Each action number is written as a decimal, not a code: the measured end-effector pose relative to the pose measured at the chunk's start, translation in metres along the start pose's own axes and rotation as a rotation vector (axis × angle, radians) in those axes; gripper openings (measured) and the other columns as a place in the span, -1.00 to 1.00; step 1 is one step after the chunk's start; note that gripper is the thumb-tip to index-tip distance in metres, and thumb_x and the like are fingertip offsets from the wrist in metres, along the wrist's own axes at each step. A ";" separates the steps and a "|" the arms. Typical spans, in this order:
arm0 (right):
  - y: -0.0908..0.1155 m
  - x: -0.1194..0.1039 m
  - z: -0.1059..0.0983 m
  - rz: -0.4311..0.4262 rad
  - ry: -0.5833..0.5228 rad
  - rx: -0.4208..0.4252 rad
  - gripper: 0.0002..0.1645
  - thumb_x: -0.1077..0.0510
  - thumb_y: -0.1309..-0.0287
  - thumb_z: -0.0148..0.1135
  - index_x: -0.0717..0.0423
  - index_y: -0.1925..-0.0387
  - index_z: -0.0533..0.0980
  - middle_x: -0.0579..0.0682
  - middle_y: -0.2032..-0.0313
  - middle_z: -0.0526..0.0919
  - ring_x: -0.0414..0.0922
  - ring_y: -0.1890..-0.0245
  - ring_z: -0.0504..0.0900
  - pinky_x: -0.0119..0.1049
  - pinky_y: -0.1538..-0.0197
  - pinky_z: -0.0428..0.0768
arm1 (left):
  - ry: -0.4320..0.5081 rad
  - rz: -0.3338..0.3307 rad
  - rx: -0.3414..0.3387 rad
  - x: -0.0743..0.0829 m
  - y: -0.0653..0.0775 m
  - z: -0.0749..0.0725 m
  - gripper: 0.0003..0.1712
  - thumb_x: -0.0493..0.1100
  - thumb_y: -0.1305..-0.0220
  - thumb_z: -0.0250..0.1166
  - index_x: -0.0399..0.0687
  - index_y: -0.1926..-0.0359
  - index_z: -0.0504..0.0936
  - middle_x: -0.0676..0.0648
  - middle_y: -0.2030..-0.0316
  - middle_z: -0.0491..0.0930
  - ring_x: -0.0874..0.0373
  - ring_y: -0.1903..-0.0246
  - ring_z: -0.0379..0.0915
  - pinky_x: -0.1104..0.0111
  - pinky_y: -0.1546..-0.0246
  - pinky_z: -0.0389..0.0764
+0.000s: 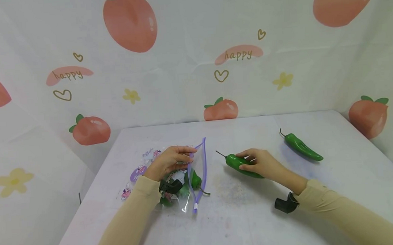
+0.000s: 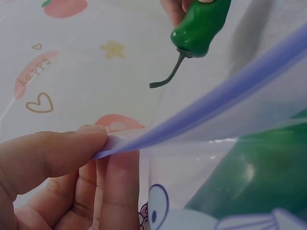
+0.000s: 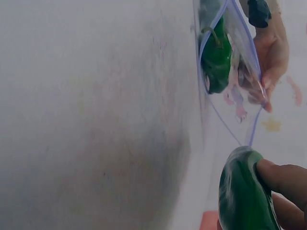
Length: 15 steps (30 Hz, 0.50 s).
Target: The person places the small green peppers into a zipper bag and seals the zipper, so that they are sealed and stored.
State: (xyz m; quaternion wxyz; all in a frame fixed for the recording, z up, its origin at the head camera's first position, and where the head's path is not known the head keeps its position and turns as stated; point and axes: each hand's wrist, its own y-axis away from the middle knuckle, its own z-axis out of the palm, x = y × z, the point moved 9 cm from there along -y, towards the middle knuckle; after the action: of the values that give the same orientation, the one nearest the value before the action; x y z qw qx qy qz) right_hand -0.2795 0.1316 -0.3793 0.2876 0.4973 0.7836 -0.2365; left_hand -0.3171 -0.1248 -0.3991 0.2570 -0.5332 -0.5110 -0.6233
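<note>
Pale grey-white table, scuffed and faintly stained near the middle; pushed into a corner and hemmed on three sides by a white cloth backdrop printed with pink peaches, yellow flowers and outlined hearts. Readable on the backdrop twice — "happy" in thin brown script over pink smears; nothing else legible there.

Clear zip bag lying flat left of centre, edged with a lilac zipper strip, mouth facing right and held agape; printed with small cartoon figures and a purple oval, plus a line of script too small to read. Inside the bag, green peppers near the mouth, one stem poking out past the zipper.

Left hand resting on the bag, thumb and fingertips pinching the upper lip of the zipper strip and lifting it off the lower one — clearest in the left wrist view.

Right hand just right of the bag's mouth, fingers curled over a green pepper lying on the table, stem end pointing toward the bag; thumb pressed to its side in the right wrist view; pepper and bag near but apart.

Second green pepper loose on the table farther right, well apart from both hands; black wrist-mounted cameras strapped over beige sleeves.
</note>
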 end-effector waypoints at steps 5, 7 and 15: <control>0.001 -0.011 0.007 -0.032 -0.004 -0.031 -0.53 0.13 -0.10 0.40 0.17 -0.06 0.58 0.16 0.00 0.64 0.03 0.14 0.68 -0.10 0.09 0.65 | 0.005 0.005 0.002 0.000 0.000 -0.001 -0.47 -0.40 -0.20 0.28 -0.34 -0.22 0.48 -0.13 0.00 0.53 0.24 0.30 0.49 0.44 0.28 0.60; 0.002 -0.013 0.011 -0.034 -0.004 -0.043 -0.52 0.13 -0.10 0.40 0.17 -0.07 0.58 0.15 0.00 0.64 0.02 0.14 0.68 -0.10 0.09 0.65 | 0.003 0.005 0.001 -0.001 0.000 -0.001 -0.47 -0.40 -0.20 0.29 -0.34 -0.22 0.48 -0.10 0.02 0.54 0.23 0.30 0.49 0.43 0.27 0.60; 0.002 -0.021 0.024 -0.050 -0.009 -0.074 -0.53 0.15 -0.10 0.40 0.17 -0.07 0.58 0.13 -0.01 0.64 0.01 0.11 0.66 -0.08 0.04 0.64 | 0.001 -0.002 0.001 -0.002 -0.001 -0.001 -0.48 -0.42 -0.20 0.27 -0.34 -0.22 0.48 -0.05 0.08 0.54 0.23 0.31 0.47 0.42 0.26 0.60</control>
State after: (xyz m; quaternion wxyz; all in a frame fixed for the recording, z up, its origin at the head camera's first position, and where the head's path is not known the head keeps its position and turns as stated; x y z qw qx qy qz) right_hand -0.2656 0.1036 -0.3824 0.3034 0.4654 0.8027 -0.2167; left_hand -0.3176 -0.1257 -0.4010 0.2569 -0.5321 -0.5117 -0.6237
